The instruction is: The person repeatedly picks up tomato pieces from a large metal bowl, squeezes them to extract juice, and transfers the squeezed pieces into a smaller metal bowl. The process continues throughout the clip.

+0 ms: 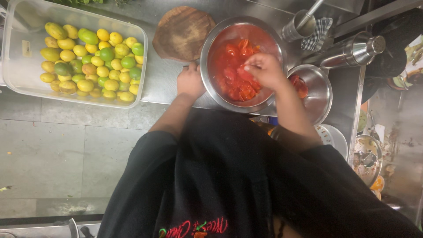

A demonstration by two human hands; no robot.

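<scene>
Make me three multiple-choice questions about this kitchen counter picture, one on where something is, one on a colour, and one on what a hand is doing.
1. Where does the clear plastic tub of small round fruit sit relative to the large steel bowl of red tomato pieces?
A. To its left in the picture
B. To its right in the picture
C. Inside it

2. What colours are the fruit in the tub?
A. Red and purple
B. Yellow and green
C. White only

3. What is the right hand doing?
A. Resting flat on the floor
B. Gripping the steel shaker
C. Pinching a tomato piece over the large bowl

Answers:
1. A, the tub is at the counter's left end.
2. B, yellow ones mixed with green.
3. C, its fingertips close on a red piece above the bowl, while the left hand is at the bowl's outer rim.
</scene>
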